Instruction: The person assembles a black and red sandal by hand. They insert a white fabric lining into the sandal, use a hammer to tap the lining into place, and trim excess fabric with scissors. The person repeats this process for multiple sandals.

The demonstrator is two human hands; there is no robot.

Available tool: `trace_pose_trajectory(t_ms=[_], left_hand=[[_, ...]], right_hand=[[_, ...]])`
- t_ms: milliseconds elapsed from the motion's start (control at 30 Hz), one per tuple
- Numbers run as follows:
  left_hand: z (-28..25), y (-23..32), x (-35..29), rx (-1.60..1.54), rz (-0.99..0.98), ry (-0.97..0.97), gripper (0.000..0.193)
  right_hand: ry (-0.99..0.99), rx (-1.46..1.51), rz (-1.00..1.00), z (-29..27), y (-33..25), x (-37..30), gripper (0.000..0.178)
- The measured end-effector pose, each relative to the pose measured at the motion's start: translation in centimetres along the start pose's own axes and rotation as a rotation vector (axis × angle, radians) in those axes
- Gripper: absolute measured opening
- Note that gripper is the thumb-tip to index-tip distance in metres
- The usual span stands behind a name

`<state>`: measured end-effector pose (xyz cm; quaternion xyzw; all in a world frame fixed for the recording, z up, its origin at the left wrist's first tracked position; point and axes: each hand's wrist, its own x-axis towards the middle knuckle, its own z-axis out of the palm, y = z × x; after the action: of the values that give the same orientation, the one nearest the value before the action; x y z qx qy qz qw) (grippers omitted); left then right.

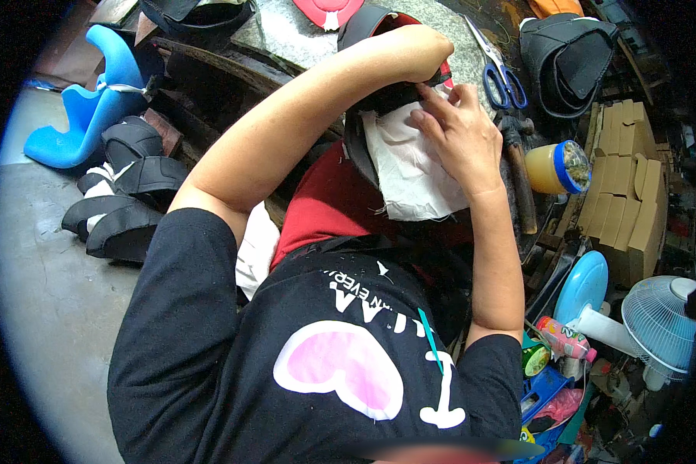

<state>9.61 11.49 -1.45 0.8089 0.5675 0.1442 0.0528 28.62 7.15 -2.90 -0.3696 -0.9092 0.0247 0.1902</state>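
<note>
My right hand [464, 139] has its fingers bent against a white cloth [410, 170], gripping its upper edge. The cloth lies over a curved black fabric piece [357, 147] with some red at its top edge. My left arm reaches across above it, and my left hand [431, 62] is bent down at the wrist beside the right fingertips. Its fingers are hidden behind the wrist. Just right of the hands lie scissors [504, 77] with blue handles and a hammer [522, 174] with a worn handle.
A blue-lidded jar [558, 167] of yellowish stuff stands at the right, before cardboard boxes [626, 185] and a light blue fan [657, 325]. Folded black pieces [568, 62] sit at the upper right. More black pieces [135, 185] and a blue moulded form [93, 104] are at the left.
</note>
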Motion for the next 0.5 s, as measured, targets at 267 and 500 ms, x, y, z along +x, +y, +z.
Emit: trace_pose_trajectory(t_ms=[267, 500], left_hand=[[-0.1, -0.1, 0.0, 0.003, 0.022, -0.001, 0.019], [0.1, 0.0, -0.4, 0.021, 0.02, 0.011, 0.021]], right_hand=[[0.058, -0.004, 0.006, 0.3, 0.4, -0.2, 0.045], [0.122, -0.069, 0.052, 1.5, 0.1, 0.0, 0.052]])
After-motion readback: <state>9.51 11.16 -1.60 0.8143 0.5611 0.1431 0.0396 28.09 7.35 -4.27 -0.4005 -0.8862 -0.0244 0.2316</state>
